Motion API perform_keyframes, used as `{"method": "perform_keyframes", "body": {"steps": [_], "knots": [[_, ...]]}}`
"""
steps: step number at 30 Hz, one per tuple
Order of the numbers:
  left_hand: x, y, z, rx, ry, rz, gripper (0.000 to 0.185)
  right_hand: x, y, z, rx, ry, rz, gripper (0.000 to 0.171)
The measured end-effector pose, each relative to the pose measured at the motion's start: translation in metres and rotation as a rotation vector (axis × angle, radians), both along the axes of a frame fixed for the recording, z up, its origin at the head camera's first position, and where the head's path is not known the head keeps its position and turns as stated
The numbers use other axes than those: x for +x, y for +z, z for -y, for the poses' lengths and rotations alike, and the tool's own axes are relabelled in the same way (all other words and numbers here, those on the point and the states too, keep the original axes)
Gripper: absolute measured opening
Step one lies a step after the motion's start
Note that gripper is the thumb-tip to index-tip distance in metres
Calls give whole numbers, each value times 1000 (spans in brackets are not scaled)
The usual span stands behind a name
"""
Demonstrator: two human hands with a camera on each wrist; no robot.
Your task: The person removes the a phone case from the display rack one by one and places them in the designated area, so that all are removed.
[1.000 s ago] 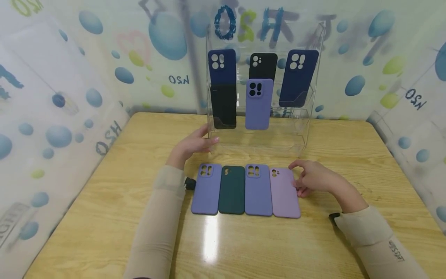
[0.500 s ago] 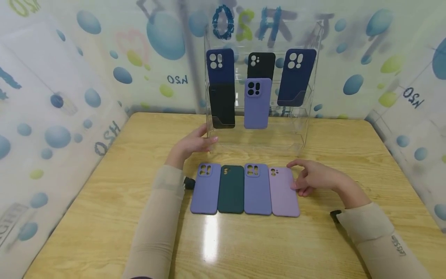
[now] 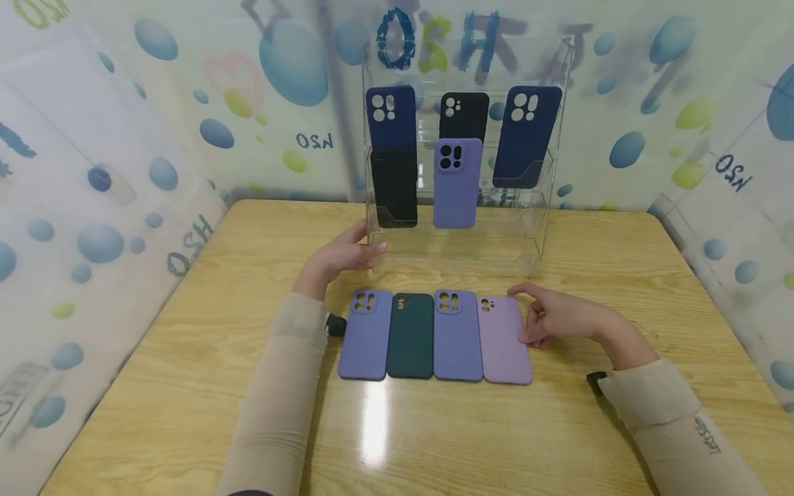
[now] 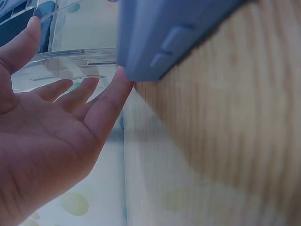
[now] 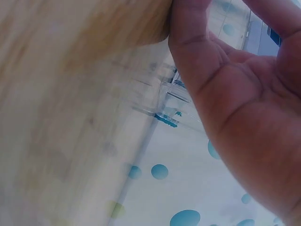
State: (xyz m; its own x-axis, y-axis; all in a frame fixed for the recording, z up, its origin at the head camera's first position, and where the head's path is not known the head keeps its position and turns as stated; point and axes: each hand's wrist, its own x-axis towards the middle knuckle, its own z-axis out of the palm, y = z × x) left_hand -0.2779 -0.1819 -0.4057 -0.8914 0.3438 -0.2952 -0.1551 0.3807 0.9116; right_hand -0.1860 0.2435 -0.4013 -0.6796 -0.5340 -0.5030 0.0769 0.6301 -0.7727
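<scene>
Lilac case [image 3: 504,339], flat on the desk [image 3: 186,386], rightmost in a row of four, touching its periwinkle neighbour [image 3: 457,335]. Not lifted, not shifted against a second ago; same place in the row. Only small change at the right hand [image 3: 558,320]: crept a little leftward and up, forefinger now stretched over the case's top right corner, thumb close by its right edge. Loosely bent, gripping nothing; contact with the edge too fine to tell. Judged from that: closing in on the lilac case, no hold taken yet.

Further along the row, a dark green case [image 3: 411,336] and another periwinkle case [image 3: 366,335], all edge to edge, backs up.

Left hand [image 3: 341,256] unmoved since a second ago, resting on the lower left corner of the clear rack [image 3: 533,227]. Open, fingers straight against the clear plastic in the left wrist view [image 4: 51,132], nothing clasped.

Behind the row, standing upright in the rack: navy case [image 3: 391,114], black case [image 3: 394,186] below it, a second black case [image 3: 465,114], periwinkle one [image 3: 457,182] in front, and a larger navy case [image 3: 526,134] at the right.

Light wood grain on the desk, glare streak near the front edge. All round, pale wall covering [image 3: 93,172] printed with blue and green bubbles and lettering.
</scene>
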Motion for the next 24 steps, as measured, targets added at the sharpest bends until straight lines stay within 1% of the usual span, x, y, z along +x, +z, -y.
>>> {"method": "perform_keyframes", "body": {"steps": [7,18,22,24], "knots": [[-1,0,0,-8,1,4,87,-1,-4,0,12,10,-11,86],[1,1,1,1,4,-2,86,-2,-3,2,3,4,-9,86],[1,0,0,2,5,0,86,1,1,0,-11,0,-8,91],[1,0,-1,-1,2,-1,86,4,6,-3,0,-10,-40,92]]}}
